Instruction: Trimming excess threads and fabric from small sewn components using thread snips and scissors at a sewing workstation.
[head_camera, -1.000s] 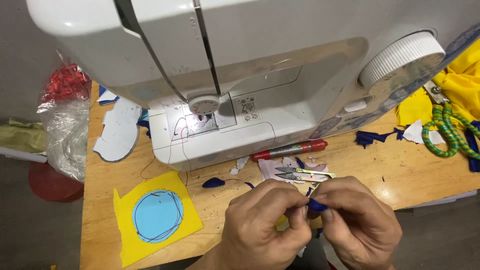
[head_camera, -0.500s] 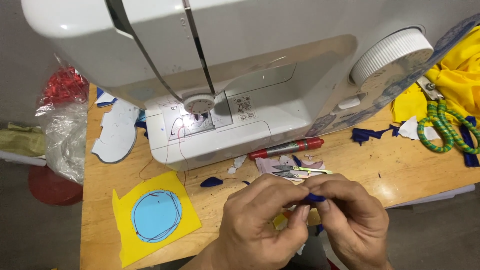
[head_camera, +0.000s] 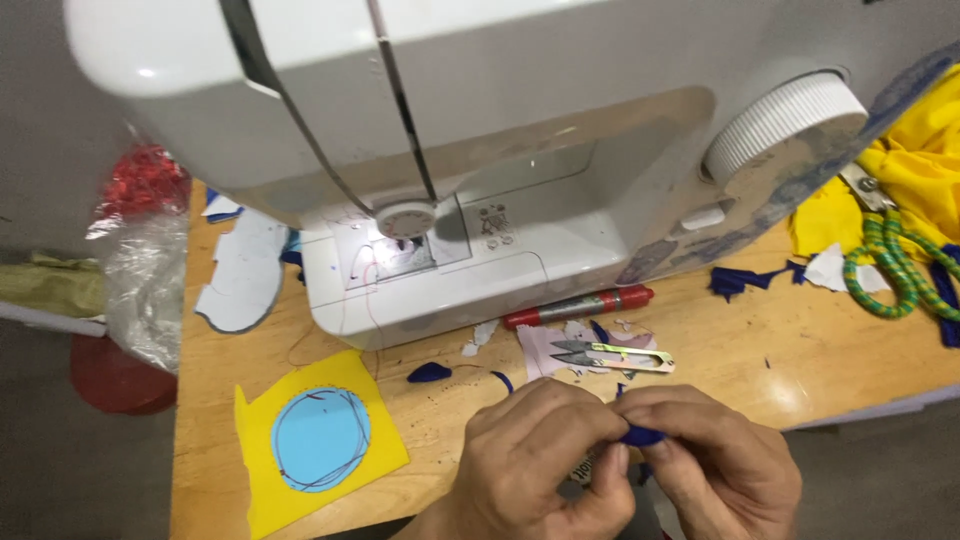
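My left hand and my right hand meet at the table's front edge, fingertips pinched together on a small dark blue fabric piece. Most of that piece is hidden by my fingers. Just beyond my hands lie thread snips on pale scraps, and a red marker pen rests against the base of the white sewing machine. To the left lies a yellow fabric square with a light blue circle stitched on it.
Small blue fabric scraps lie by the machine base. White paper patterns sit at the left, beside a clear plastic bag. Yellow cloth and green-handled scissors lie at the right on the wooden table.
My hands have stayed together on the blue piece, shifting slightly with small finger movements. The view has drifted a little; nothing on the table has moved.
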